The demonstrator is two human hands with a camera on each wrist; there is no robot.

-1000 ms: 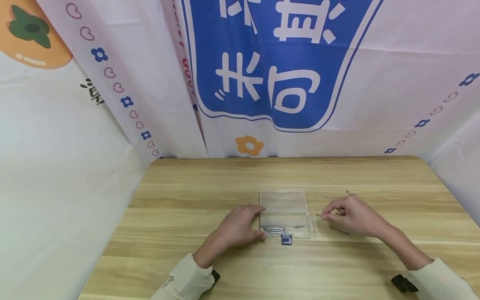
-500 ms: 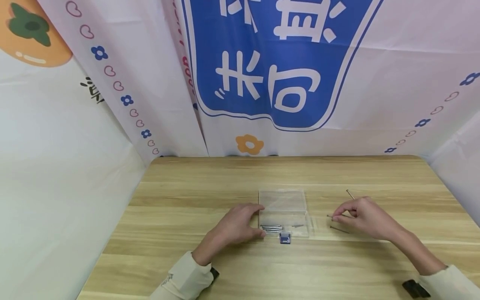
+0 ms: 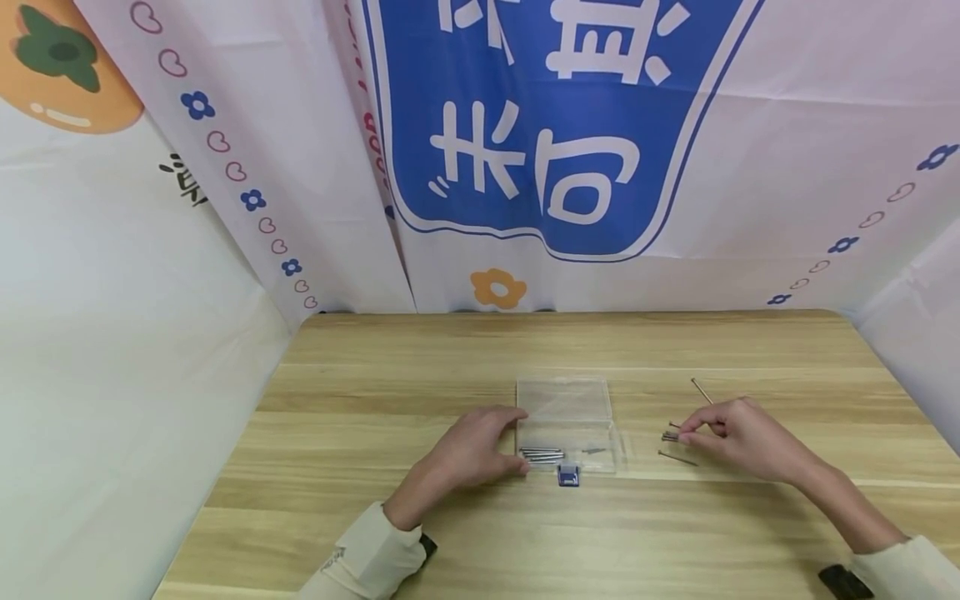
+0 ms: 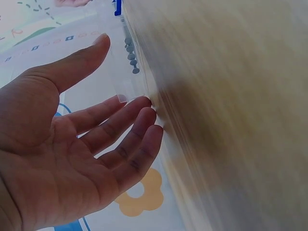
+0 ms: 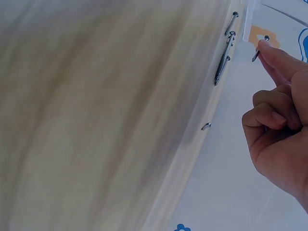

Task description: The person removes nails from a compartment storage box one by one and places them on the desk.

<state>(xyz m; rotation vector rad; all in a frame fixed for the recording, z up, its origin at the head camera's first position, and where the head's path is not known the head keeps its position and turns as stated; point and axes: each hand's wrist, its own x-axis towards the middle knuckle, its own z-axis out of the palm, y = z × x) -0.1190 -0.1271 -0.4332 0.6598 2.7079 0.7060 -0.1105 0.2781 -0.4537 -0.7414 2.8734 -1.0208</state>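
A clear, open plastic box [image 3: 564, 400] lies flat with several nails [image 3: 542, 456] at its left end and a small piece of metal further right. Spread around the box's left side is my left hand [image 3: 472, 450], thumb and fingertips touching or very near its edge; in the left wrist view, the hand [image 4: 82, 139] has relaxed fingers beside the clear wall. My right hand [image 3: 742, 437] is right of the box, just above the table. Its thumb and index finger pinch a nail [image 5: 255, 55] in the right wrist view; the other fingers are curled in.
Loose nails lie on the wooden table [image 3: 420, 358] around my right hand, one behind it [image 3: 701, 390] and one nearer the front [image 3: 677, 457]. A blue clasp [image 3: 568, 476] sits at the box's front edge. Printed cloth [image 3: 720, 208] hangs behind the table.
My right hand has moved rightward, away from the box, and several nails now show together by its fingertips. My left hand has stayed at the box's left side.
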